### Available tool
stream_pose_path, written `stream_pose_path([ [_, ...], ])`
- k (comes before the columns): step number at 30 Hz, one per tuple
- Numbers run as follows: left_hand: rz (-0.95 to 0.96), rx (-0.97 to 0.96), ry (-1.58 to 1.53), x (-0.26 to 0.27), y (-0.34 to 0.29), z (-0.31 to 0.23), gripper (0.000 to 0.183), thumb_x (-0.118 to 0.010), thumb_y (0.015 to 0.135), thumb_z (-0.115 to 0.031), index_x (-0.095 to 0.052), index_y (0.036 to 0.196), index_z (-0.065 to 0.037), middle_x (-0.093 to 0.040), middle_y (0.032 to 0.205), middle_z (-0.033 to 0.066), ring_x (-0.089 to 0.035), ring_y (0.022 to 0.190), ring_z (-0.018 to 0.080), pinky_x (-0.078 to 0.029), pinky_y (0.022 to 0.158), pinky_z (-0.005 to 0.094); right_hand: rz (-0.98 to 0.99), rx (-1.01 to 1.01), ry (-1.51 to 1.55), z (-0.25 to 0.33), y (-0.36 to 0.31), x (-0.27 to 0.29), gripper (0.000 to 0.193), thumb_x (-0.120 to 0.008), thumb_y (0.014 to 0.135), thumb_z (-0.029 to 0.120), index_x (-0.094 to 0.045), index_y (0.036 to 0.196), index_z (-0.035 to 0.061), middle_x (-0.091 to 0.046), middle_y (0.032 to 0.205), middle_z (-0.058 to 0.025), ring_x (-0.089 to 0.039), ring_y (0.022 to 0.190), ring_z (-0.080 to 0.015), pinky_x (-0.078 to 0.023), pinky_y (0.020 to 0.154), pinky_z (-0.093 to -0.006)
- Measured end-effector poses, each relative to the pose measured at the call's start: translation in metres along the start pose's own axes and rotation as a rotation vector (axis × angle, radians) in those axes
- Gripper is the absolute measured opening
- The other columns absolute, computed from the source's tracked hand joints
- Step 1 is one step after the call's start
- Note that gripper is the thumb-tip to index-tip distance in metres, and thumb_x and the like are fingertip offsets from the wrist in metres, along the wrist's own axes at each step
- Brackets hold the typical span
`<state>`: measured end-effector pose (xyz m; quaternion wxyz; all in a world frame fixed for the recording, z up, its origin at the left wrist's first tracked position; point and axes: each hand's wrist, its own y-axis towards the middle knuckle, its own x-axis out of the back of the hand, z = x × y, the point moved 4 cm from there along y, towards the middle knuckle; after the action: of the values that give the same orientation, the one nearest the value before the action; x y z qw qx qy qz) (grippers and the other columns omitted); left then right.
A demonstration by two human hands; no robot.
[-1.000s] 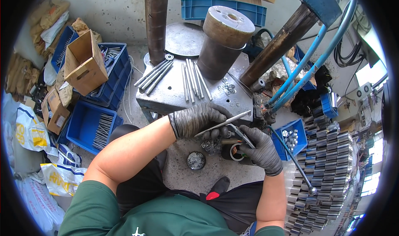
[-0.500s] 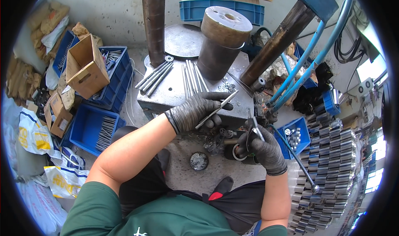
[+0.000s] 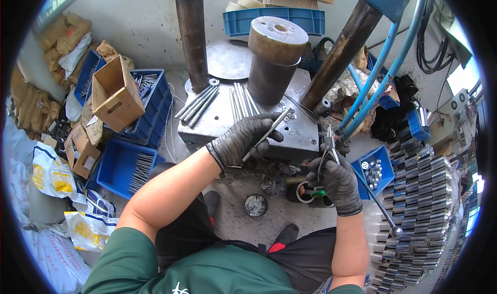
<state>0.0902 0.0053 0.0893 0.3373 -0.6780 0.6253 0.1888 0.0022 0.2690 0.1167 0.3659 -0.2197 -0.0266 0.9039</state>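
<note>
I have the left hand [image 3: 242, 140] pinching a rod [image 3: 269, 133] at a slant, by the bench's [image 3: 217, 122] near edge. The right hand [image 3: 339, 182] is curled around pliers [image 3: 330, 144] — tips up, apart from the rod. I see spare rods [image 3: 198, 106] lying in two groups on the bench — near a cylinder [image 3: 272, 76].

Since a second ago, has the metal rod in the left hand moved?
Yes: the metal rod swung leftward, its upper tip now closer to the metal cylinder.

Dark-gloved hands [image 3: 341, 186] — green shirt [image 3: 222, 276], black trousers [image 3: 308, 246]
</note>
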Motion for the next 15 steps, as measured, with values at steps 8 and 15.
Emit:
stream_pose_path([
  [8,-0.165,-0.149,0.350,0.001,-0.012,-0.029,0.053,-0.069,0.093,-0.008,-0.052,0.143,-0.002,-0.072,0.107,0.0137,-0.050,0.048,0.0039,-0.039,0.040,0.0173,-0.008,-0.002,-0.022,0.002,-0.004,0.003,0.053,-0.075,0.090,0.030,-0.057,0.132,0.0025,-0.071,0.107,-0.0166,-0.074,0.090,-0.0292,-0.064,0.073,-0.0445],
  [15,-0.634,-0.383,1.451,0.051,-0.025,-0.064,0.044,-0.063,0.095,-0.014,-0.062,0.139,-0.007,-0.072,0.094,0.0168,-0.068,0.078,0.0262,-0.056,0.075,0.0395,-0.015,0.029,-0.046,0.005,-0.005,0.004,0.035,-0.068,0.094,0.020,-0.060,0.122,0.0007,-0.071,0.102,-0.0134,-0.075,0.085,-0.0264,-0.064,0.071,-0.0419],
])
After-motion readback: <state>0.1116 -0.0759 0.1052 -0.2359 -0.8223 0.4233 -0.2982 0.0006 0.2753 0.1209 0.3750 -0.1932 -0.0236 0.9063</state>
